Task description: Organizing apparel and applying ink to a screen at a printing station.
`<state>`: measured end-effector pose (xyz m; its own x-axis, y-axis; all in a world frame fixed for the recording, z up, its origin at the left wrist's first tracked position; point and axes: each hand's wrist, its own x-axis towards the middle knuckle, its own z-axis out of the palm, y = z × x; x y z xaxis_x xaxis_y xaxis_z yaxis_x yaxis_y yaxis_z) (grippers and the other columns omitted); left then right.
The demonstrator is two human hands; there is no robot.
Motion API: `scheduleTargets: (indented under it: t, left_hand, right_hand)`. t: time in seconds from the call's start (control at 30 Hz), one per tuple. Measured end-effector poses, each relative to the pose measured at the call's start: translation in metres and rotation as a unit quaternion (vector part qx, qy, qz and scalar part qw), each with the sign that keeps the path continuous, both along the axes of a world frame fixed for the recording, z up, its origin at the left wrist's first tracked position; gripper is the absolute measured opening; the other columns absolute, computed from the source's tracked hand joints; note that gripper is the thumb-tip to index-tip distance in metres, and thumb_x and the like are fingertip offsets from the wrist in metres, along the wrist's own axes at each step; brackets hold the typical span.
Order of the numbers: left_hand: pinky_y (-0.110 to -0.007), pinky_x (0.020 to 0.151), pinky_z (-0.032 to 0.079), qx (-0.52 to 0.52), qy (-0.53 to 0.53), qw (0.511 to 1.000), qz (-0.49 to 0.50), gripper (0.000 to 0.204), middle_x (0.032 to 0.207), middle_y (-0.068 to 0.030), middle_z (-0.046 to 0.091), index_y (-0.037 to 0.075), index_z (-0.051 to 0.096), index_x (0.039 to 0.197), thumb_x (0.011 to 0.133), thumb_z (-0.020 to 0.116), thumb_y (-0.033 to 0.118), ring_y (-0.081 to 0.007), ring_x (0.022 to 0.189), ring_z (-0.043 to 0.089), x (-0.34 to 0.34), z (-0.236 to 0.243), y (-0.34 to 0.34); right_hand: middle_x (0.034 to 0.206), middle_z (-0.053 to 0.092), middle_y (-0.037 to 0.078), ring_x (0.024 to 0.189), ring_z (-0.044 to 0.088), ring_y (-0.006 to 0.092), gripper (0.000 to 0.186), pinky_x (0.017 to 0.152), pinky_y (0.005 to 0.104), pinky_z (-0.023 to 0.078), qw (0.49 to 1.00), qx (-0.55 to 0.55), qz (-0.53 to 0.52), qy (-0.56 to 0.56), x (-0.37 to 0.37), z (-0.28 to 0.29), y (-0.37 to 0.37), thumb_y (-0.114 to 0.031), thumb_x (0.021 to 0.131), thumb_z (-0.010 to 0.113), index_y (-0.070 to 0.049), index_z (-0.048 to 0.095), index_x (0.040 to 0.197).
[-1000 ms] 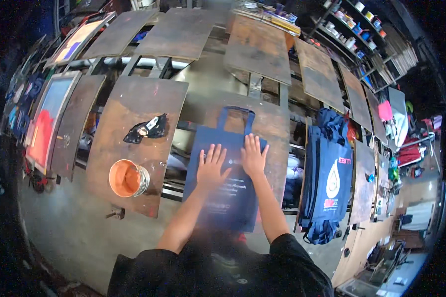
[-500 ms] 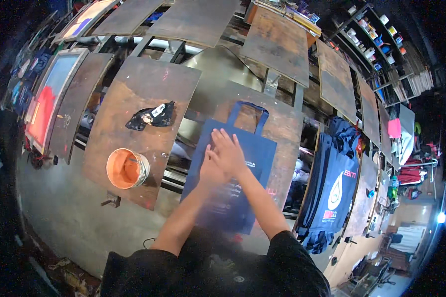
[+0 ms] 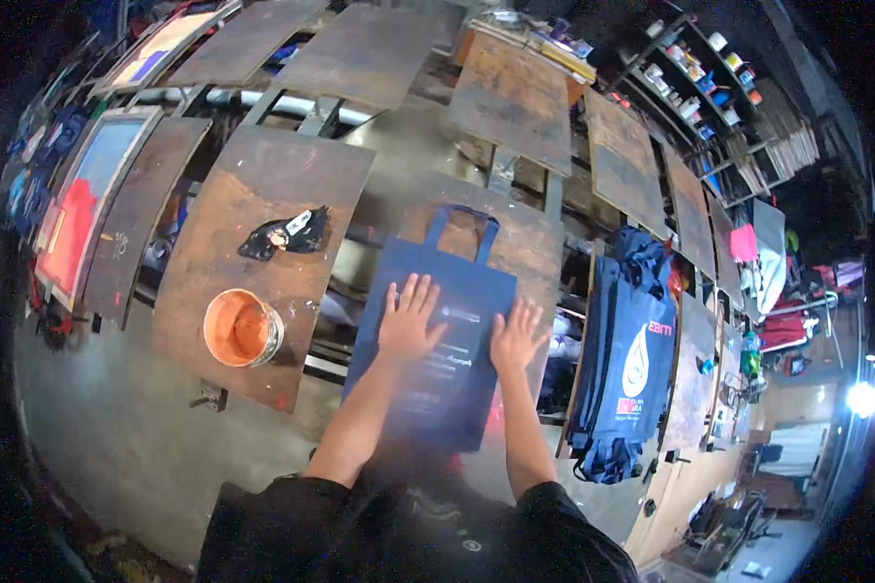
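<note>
A navy blue tote bag [image 3: 457,374] lies flat on a worn wooden board [image 3: 530,219], its handle loop pointing away from me and pale print on its face. My left hand [image 3: 410,323] rests on the upper left part of the bag, fingers spread. At the bag's right edge my right hand [image 3: 518,338] lies flat with its fingers apart. Neither hand grips anything. The lower part of the bag looks hazy near my shirt.
Left of the bag, another board [image 3: 190,282] carries an orange-stained bucket [image 3: 242,328] and a crumpled black plastic bag [image 3: 284,236]. Stacked navy bags [image 3: 624,360] lie on the right. A framed screen [image 3: 92,199] leans far left; shelves with containers [image 3: 695,87] stand at the back.
My hands, together on the bag's upper middle before, have parted. The right moved to the bag's right edge, the left slightly lower and left. The whole view shifted a little.
</note>
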<state>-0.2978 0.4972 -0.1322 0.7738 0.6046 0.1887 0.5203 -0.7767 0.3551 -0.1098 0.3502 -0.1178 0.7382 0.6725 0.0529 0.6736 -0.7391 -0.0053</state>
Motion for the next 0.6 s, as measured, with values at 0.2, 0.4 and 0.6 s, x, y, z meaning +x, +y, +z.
scheduleTargets:
  t: [0.2,0.4,0.6]
  left_hand:
    - [-0.059,0.128,0.014,0.005,0.04,0.999,-0.008,0.078,0.172,-0.0116,0.03,0.012,0.041,0.162,0.099,0.056,0.057,-0.0319,0.161,0.021,0.002,-0.001,0.0]
    - [-0.061,0.128,0.013,0.037,0.01,0.999,-0.014,0.078,0.17,-0.0142,0.033,0.01,0.042,0.161,0.1,0.054,0.058,-0.0335,0.16,0.023,0.004,-0.015,-0.001]
    - [-0.06,0.128,0.014,0.187,0.065,0.978,-0.07,0.069,0.167,-0.0135,0.039,0.009,0.046,0.158,0.102,0.055,0.048,-0.0322,0.159,0.026,0.013,-0.012,-0.02]
  right_hand:
    - [0.171,0.029,0.019,0.16,0.023,0.0387,0.071,0.126,0.0649,0.015,0.992,0.112,0.039,-0.043,-0.017,0.026,-0.044,-0.046,0.108,0.048,-0.005,0.033,0.163]
    - [0.17,0.033,0.018,0.159,0.025,0.0385,0.071,0.127,0.0606,0.018,0.993,0.046,0.11,0.021,-0.115,-0.002,-0.054,-0.045,0.105,0.05,-0.005,0.038,0.161]
    - [0.172,0.029,0.016,0.16,0.02,0.0391,0.071,0.129,0.0595,0.013,0.993,0.073,0.083,0.048,-0.116,-0.018,-0.058,-0.049,0.105,0.049,-0.01,0.038,0.163]
